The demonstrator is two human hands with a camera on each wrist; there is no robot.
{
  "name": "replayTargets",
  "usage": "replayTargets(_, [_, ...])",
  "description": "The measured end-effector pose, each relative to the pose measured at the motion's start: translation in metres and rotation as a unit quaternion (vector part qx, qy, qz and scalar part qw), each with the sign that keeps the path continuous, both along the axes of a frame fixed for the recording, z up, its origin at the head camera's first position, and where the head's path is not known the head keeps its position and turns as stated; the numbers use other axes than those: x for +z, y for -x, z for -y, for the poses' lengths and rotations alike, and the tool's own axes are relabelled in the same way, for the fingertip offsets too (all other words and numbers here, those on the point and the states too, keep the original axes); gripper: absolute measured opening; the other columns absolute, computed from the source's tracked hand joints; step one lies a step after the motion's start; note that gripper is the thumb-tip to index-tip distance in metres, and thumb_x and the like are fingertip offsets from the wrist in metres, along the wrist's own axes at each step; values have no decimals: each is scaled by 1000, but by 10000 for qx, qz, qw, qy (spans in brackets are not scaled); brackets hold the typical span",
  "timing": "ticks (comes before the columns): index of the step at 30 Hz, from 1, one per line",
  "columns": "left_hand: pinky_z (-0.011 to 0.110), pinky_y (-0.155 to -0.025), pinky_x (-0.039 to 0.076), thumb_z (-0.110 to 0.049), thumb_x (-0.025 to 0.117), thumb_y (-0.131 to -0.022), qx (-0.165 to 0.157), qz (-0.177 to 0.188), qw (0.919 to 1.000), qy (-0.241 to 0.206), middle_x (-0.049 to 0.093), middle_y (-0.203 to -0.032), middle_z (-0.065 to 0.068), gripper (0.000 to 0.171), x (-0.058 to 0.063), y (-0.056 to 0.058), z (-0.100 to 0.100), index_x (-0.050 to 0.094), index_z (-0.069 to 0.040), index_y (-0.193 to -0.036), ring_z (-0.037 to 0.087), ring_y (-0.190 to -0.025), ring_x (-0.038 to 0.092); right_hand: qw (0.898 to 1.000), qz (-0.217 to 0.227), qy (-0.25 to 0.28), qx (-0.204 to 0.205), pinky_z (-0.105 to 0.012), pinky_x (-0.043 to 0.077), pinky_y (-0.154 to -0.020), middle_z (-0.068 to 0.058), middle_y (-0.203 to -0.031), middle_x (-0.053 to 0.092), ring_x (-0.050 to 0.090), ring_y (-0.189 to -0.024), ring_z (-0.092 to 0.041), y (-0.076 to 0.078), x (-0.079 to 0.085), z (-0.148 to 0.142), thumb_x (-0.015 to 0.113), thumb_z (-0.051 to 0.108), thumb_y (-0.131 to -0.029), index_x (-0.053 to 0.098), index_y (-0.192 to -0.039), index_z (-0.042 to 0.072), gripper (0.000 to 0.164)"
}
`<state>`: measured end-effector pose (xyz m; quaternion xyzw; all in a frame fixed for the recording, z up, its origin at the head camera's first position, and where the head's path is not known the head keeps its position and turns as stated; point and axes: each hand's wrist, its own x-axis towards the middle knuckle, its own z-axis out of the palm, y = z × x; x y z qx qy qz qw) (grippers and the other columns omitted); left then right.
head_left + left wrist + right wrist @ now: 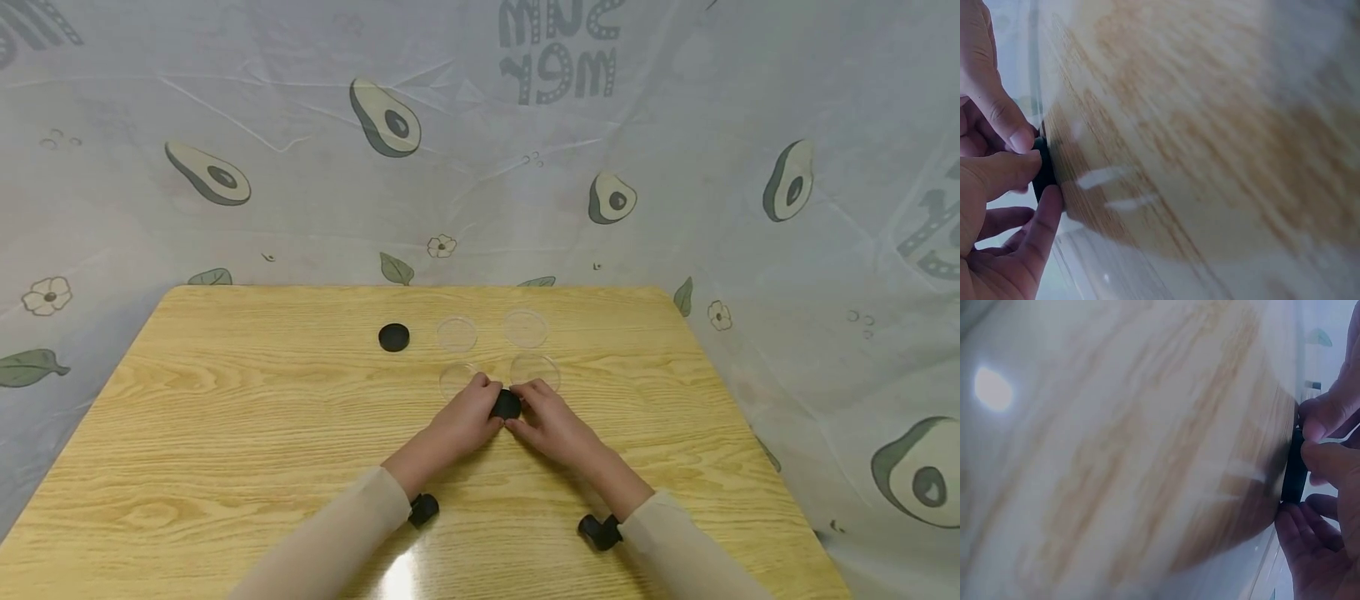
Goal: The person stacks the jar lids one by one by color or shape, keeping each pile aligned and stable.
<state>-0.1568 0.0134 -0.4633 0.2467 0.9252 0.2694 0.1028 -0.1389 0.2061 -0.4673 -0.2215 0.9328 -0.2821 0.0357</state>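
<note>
A small black round disc (506, 405) is held low at the table between both hands. My left hand (471, 411) grips its left side, thumb and fingers at the rim. From the right, my right hand (551, 418) holds the opposite side the same way. Edge-on in the left wrist view, the black disc (1042, 170) shows between thumb and fingertip. The right wrist view has the black disc (1295, 465) between the right thumb and fingers. Just beyond the hands lie two clear round discs, the left one (453, 379) partly covered by the left hand, the other (536, 373) behind the right.
Farther back on the wooden table (262, 400) lie another black disc (393, 337), a clear disc (457, 334) and a second clear disc (526, 329) in a row. Behind the table's far edge hangs a printed cloth (480, 192). Black devices sit at both wrists.
</note>
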Motion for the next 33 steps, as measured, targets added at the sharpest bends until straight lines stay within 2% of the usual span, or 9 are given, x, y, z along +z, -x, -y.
replayTargets(12, [40, -100, 57, -14, 73, -99, -25, 58, 9997, 216, 56, -131, 20, 42, 0, 0, -2, 61, 2, -136, 29, -117, 66, 9999, -5, -124, -73, -47, 56, -98, -18, -127, 65, 64, -116, -30, -1, -3, 2, 75, 17, -98, 60, -140, -5, 49])
replayTargets(21, [40, -98, 58, -12, 74, -98, 6, -126, 9994, 318, 60, -126, 20, 39, 0, -1, -2, 63, 3, -132, 30, -115, 67, 10000, -15, -44, -61, -47, 56, -97, -18, -126, 66, 64, -116, -29, 0, -5, 2, 75, 17, -98, 61, -138, -4, 47])
replayTargets(25, [39, -96, 58, -12, 74, -98, -65, -250, 9990, 372, 63, -122, 19, 36, 0, 0, -2, 64, 3, -129, 28, -111, 68, 9999, -5, 59, -100, -47, 55, -97, -17, -125, 66, 64, -115, -28, -1, -5, 2, 75, 16, -98, 62, -138, -3, 46])
replayTargets(33, [39, -97, 58, -12, 74, -98, -161, -316, 9989, 298, 64, -123, 20, 37, -1, 0, -2, 64, 4, -130, 28, -112, 68, 9998, 29, 117, -174, -45, 56, -96, -17, -126, 66, 64, -114, -28, -1, -4, 1, 76, 17, -97, 62, -138, -3, 47])
